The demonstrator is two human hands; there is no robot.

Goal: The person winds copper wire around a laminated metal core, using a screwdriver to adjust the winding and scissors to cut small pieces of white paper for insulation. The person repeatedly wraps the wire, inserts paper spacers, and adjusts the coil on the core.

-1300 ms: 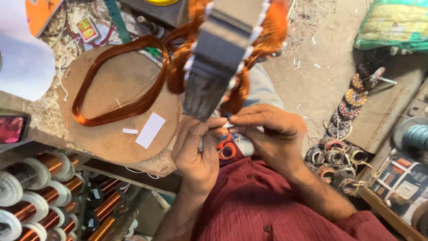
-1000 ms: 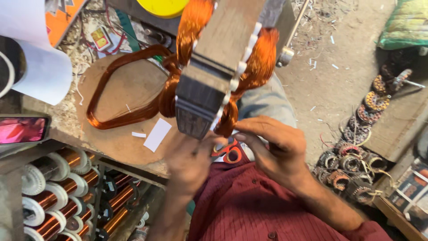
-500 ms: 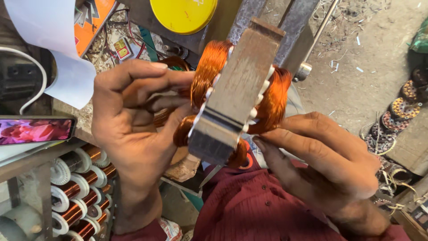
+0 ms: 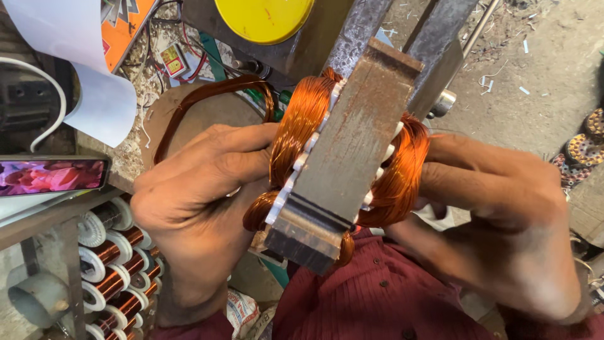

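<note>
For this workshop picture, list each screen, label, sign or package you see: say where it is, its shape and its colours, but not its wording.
Phone screen: left edge, flat rectangle, lit pink and purple.
Orange sign: top left, slanted panel with dark marks.
Small label: on the cluttered bench, square, yellow and red.
Printed bag: bottom centre, crumpled, white with red print.

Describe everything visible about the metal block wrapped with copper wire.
The metal block is a rusty grey stack of thin plates, held tilted above the lap. Shiny copper wire bulges in bundles from both sides, with white slips lining the slots. The left hand presses the left bundle; the right hand grips the right one.
</note>
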